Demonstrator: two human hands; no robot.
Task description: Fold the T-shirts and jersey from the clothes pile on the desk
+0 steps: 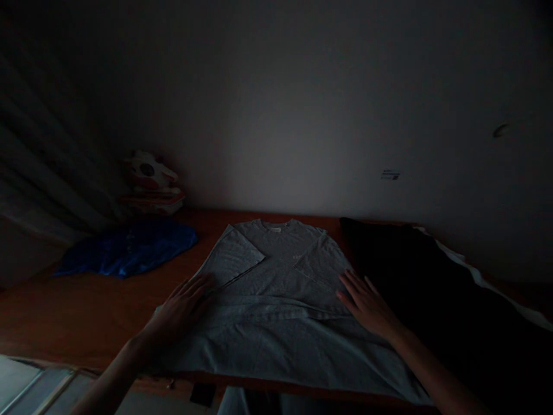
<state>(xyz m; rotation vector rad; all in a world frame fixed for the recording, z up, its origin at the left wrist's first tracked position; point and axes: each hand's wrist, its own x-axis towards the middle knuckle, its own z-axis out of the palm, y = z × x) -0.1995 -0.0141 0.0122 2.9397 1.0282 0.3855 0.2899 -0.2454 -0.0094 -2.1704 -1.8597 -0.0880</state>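
A grey T-shirt [276, 276] lies spread on the wooden table, its collar toward the wall and both short sleeves turned inward over the chest. Its lower part is wrinkled and reaches the table's front edge. My left hand [188, 297] rests on the shirt's left side below the sleeve, fingers stretched out. On the opposite side, my right hand [365, 302] lies with fingers spread on the shirt's edge, just below the right sleeve. Neither hand grips the cloth. The picture is dark.
A blue shiny bag or cloth [133, 245] lies on the wooden table [82, 311] at the left. Behind it, a cow-like plush toy [151, 172] sits on a stack near a curtain [38, 144]. Black cloth [415, 288] covers the table's right side. A wall stands behind.
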